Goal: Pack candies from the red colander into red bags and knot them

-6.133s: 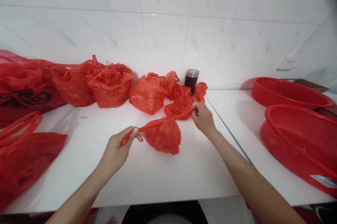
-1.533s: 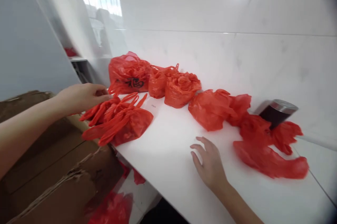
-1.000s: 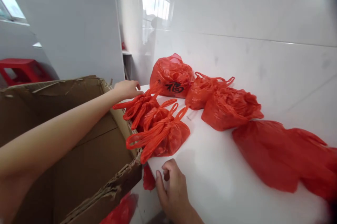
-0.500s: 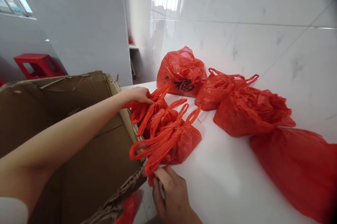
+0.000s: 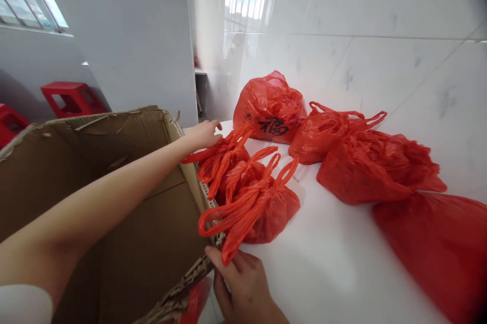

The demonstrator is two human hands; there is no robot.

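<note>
Several knotted red plastic bags (image 5: 274,207) lie in a row along the table edge, their looped handles hanging towards the cardboard box (image 5: 178,149). My left hand (image 5: 203,136) reaches across the box to its far corner; the fingers are apart and hold nothing, just beside the farthest knotted bag (image 5: 228,154). At the near corner my right hand (image 5: 245,281) grips the box rim, with the thumb over the edge and the other fingers outside. A drooping bag handle (image 5: 232,248) hangs right above that hand. Inside the box, bare brown walls and bottom show.
On the white table (image 5: 323,253), a larger red bag with a black character (image 5: 270,106) and more red bags (image 5: 376,167) stand along the tiled wall. A flat red bag (image 5: 437,243) lies at the right. Red stools (image 5: 74,98) stand beyond the box.
My right hand has let go of the nearest bag's handle and moved onto the box corner. My left hand has come off the far bag, its fingers spreading. The view has shifted slightly left.
</note>
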